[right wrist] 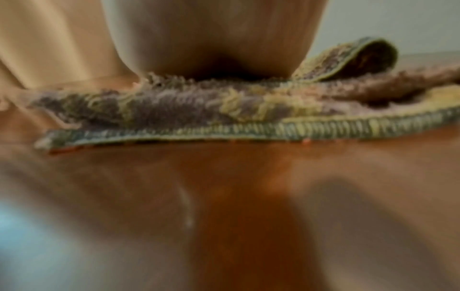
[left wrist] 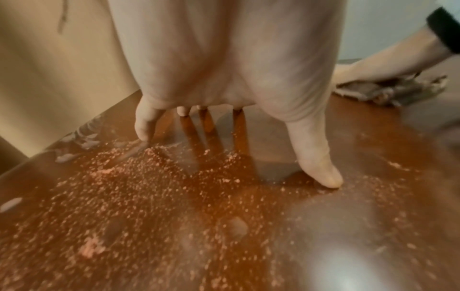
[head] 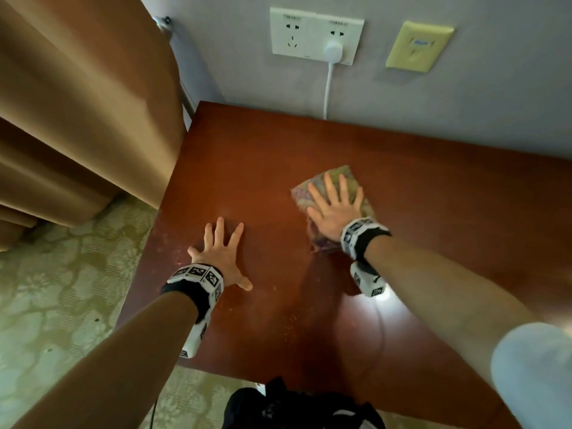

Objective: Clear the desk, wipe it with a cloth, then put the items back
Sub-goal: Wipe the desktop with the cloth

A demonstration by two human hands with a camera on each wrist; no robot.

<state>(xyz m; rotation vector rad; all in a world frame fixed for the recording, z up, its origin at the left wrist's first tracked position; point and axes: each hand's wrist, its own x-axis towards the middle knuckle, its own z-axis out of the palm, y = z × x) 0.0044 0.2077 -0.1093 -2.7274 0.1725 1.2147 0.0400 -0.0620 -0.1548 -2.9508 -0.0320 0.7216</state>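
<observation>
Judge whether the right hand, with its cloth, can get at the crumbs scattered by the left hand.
Probably yes: the right hand presses the cloth flat, bare desk lies between, though the left hand rests amid the crumbs.

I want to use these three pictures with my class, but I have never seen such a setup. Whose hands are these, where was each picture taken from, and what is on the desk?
No machine here: a person works bare-handed, wearing three cameras. The top picture comes from a camera on the head, looking down. The other two come from cameras strapped to the wrists, looking along each hand, so they look close and blurry.

The left hand rests flat on the reddish-brown desk, fingers spread, holding nothing. The right hand presses flat on a patterned cloth, as for wiping. The left wrist view shows pale crumbs scattered on the desk near that hand. On the wall behind, a white plug sits in a socket. A brown curtain hangs at the left.
</observation>
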